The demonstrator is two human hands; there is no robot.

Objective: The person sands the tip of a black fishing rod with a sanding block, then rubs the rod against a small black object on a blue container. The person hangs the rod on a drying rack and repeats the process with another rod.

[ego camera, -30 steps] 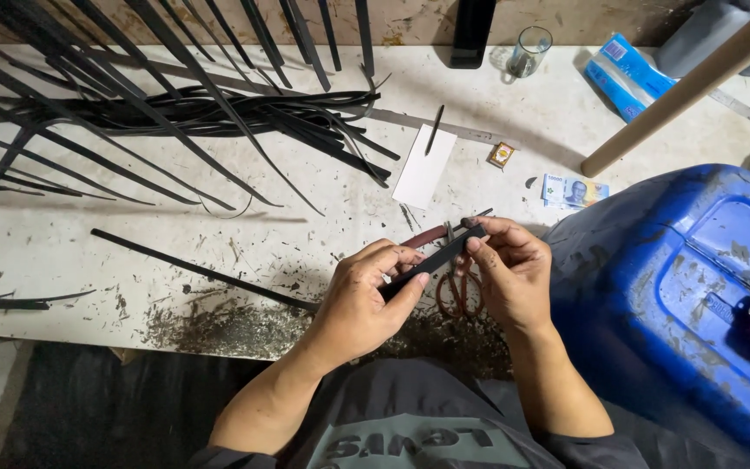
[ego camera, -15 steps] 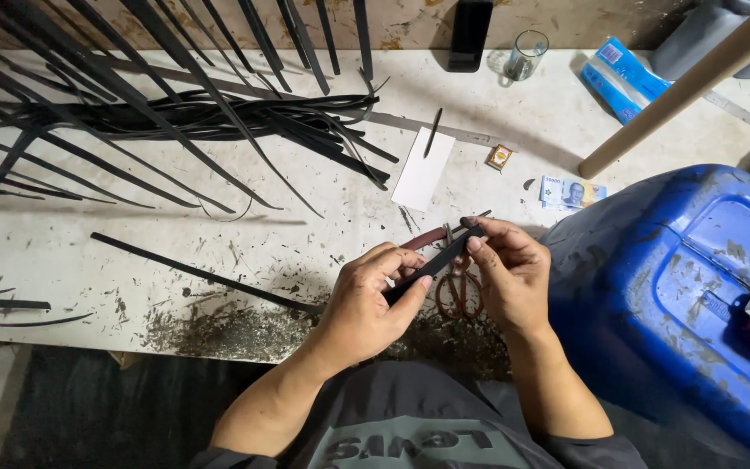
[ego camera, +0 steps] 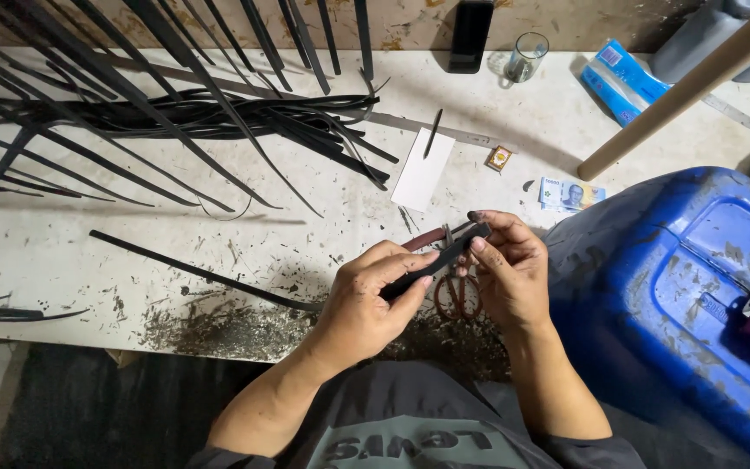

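Over the near edge of the counter (ego camera: 62,260), just above a heap of dark shavings (ego camera: 219,326), your two hands meet on one short black strip (ego camera: 431,260). Your left hand (ego camera: 366,304) wraps around its lower end, fingers curled closed with the thumb lying along the top. Your right hand (ego camera: 509,274) pinches the upper end between thumb and fingertips, closed on the strip too. A pair of scissors with reddish handles (ego camera: 457,291) sits between your palms; its loops show beneath the strip, but you cannot tell from this view which fingers carry it or whether the blades are biting.

Judging by the shavings below and the pile of long black strips (ego camera: 201,113) farther back, you are trimming or shaving this piece: the step in hand looks like holding it taut and lining up the blade. The next move calls for a steady pull between both hands so the strip does not flex, and for keeping your left thumb clear of the cutting edge.

Elsewhere on the counter, one long black strip (ego camera: 193,271) lies diagonally toward your left hand. A white card (ego camera: 421,174) with a dark pen-like stick (ego camera: 432,133) on it lies beyond your hands, near a small matchbox-like item (ego camera: 499,158) and a banknote (ego camera: 570,194). A drinking glass (ego camera: 524,57) and a dark phone (ego camera: 470,33) stand at the back wall. A blue plastic drum (ego camera: 687,295) sits at your right.
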